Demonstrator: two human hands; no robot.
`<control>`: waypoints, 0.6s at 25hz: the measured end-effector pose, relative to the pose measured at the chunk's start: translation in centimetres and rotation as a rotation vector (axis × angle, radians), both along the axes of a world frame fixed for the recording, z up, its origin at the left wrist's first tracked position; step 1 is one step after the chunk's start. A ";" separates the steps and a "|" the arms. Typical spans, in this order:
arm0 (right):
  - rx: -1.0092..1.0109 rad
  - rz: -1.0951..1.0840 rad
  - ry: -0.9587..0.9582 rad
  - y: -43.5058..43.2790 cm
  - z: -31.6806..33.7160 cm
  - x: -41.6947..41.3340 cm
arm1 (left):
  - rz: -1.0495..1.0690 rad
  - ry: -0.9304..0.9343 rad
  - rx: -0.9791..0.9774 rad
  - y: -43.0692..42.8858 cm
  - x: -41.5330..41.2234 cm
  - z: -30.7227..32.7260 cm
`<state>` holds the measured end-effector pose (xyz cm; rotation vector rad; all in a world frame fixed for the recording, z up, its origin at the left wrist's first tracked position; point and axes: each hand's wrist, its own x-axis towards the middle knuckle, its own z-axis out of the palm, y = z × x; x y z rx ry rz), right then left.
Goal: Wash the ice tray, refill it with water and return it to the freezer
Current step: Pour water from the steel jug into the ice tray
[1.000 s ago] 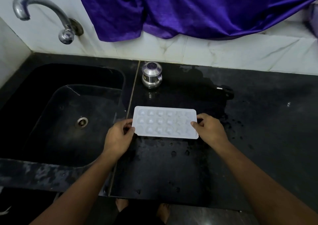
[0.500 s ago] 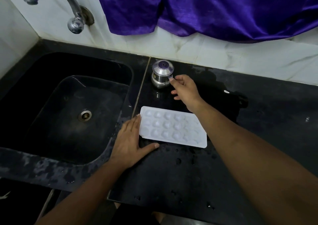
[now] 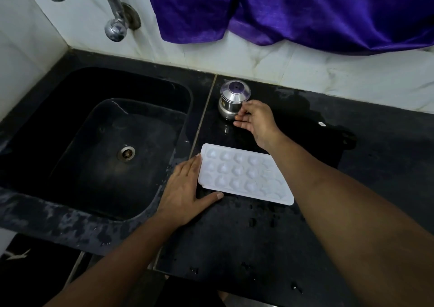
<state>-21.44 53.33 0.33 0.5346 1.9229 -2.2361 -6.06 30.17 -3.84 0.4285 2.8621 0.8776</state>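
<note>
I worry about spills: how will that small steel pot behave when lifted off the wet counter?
The steel pot looks rigid, with a rounded base, so it may rock or tip if nudged. Its polished wall and the wet counter suggest a slippery hold for the right hand.

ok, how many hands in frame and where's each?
2. The left hand lies flat on the counter against the ice tray's left end; the right hand holds the small steel pot beyond the tray.
</note>
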 end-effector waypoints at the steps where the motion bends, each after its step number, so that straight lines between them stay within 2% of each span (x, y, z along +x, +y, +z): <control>1: -0.042 -0.022 -0.001 0.1 0.0 0.4 | -0.004 0.001 0.004 -0.1 -0.1 0.0; 6: -0.085 -0.088 0.047 3.0 1.5 5.1 | -0.007 0.011 0.004 -0.2 -0.1 -0.4; 15: 0.153 -0.255 0.133 11.4 6.4 16.6 | 0.072 0.080 0.075 -0.2 0.6 -2.0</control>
